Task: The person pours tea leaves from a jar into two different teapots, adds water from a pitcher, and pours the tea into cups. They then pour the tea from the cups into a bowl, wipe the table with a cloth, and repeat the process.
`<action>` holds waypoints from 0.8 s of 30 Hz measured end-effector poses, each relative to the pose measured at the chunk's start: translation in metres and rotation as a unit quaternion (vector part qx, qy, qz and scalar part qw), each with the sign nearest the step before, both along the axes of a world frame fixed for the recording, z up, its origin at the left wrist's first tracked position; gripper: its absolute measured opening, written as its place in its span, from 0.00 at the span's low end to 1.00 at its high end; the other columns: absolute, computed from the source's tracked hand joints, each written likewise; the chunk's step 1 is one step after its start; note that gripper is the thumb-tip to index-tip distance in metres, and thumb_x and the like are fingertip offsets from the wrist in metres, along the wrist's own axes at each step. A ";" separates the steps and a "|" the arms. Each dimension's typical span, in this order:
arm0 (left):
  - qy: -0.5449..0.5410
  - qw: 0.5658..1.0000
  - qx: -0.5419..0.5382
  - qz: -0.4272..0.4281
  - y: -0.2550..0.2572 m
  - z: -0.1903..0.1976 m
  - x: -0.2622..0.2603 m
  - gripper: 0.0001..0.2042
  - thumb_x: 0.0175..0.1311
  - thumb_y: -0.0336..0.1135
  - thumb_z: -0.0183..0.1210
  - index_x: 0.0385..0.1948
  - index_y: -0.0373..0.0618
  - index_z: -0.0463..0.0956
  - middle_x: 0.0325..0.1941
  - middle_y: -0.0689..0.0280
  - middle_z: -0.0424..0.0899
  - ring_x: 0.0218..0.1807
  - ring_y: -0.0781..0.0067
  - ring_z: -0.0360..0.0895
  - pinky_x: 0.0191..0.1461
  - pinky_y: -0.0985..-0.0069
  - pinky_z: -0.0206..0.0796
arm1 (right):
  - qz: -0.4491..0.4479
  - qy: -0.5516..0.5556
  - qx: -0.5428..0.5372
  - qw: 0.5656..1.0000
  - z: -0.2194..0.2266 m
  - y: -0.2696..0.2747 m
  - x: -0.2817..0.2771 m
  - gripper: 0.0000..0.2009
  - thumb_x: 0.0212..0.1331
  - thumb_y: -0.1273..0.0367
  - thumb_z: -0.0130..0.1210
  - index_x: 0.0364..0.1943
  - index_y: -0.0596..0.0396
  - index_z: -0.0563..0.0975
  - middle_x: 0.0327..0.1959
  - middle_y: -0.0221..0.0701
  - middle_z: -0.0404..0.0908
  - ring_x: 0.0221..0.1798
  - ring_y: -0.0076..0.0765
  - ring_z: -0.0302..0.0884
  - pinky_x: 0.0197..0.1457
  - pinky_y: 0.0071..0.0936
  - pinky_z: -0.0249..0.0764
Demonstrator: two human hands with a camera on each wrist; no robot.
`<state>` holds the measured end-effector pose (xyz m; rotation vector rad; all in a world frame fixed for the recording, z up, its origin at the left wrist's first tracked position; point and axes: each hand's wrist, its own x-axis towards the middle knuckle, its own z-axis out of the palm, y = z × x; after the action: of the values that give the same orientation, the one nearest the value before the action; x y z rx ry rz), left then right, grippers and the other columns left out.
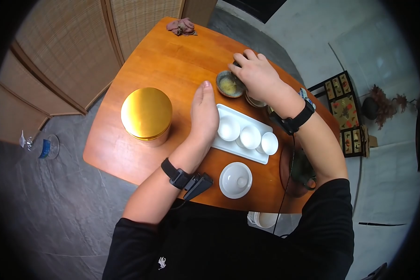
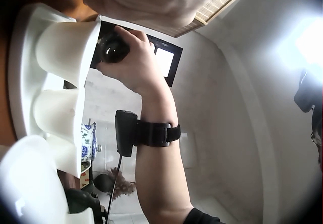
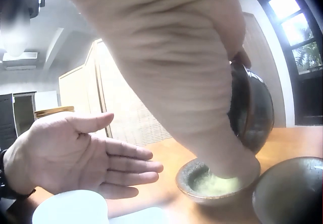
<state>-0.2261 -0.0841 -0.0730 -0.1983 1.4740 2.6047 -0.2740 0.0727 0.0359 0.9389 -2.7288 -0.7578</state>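
My right hand [image 1: 255, 74] grips a dark glossy vessel [image 3: 254, 108], tilted over a grey bowl [image 1: 227, 85] with yellow-green liquid in it. In the head view the hand mostly hides this vessel; the left wrist view shows its dark round side [image 2: 114, 49]. My left hand [image 3: 88, 156] holds nothing, its fingers straight and its palm turned towards the right hand. It stands on edge at the left end of a white tray [image 1: 225, 149] bearing three white cups [image 1: 250, 137]. Beside the grey bowl sits another bowl [image 3: 292, 191], partly under the right wrist in the head view.
A canister with a gold lid [image 1: 147, 113] stands left of the left arm. Nearer my body lies a white round dish [image 1: 235, 180]. A crumpled cloth [image 1: 182, 27] is at the far edge, and a dark pot [image 1: 304, 170] sits under the right arm.
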 end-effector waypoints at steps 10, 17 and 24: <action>-0.013 0.999 -0.029 0.043 0.000 0.012 0.006 0.31 0.81 0.52 0.42 0.68 0.28 0.65 0.71 0.44 0.72 0.73 0.54 0.67 0.75 0.68 0.56 | 0.054 0.114 0.062 0.990 0.001 -0.010 0.007 0.11 0.53 0.69 0.61 0.41 0.50 0.86 0.47 0.23 0.76 0.56 0.33 0.70 0.47 0.28 0.68; 0.009 0.998 -0.038 0.049 0.002 0.004 0.005 0.31 0.81 0.52 0.42 0.68 0.29 0.66 0.70 0.44 0.72 0.73 0.54 0.68 0.75 0.68 0.56 | 0.060 0.129 0.073 0.987 0.002 -0.021 0.022 0.09 0.56 0.67 0.59 0.39 0.49 0.87 0.53 0.23 0.75 0.61 0.35 0.67 0.48 0.29 0.67; 0.011 0.998 -0.048 0.050 0.002 0.000 0.006 0.30 0.81 0.52 0.42 0.67 0.29 0.67 0.70 0.44 0.73 0.72 0.53 0.69 0.75 0.67 0.57 | 0.043 0.140 0.061 0.987 -0.001 -0.022 0.027 0.14 0.56 0.67 0.59 0.46 0.50 0.85 0.56 0.23 0.74 0.63 0.35 0.66 0.49 0.30 0.66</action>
<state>-0.2204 -0.0817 -0.0732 -0.2604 1.6396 2.6218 -0.2473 0.0510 0.0354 0.8916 -2.4069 -0.9686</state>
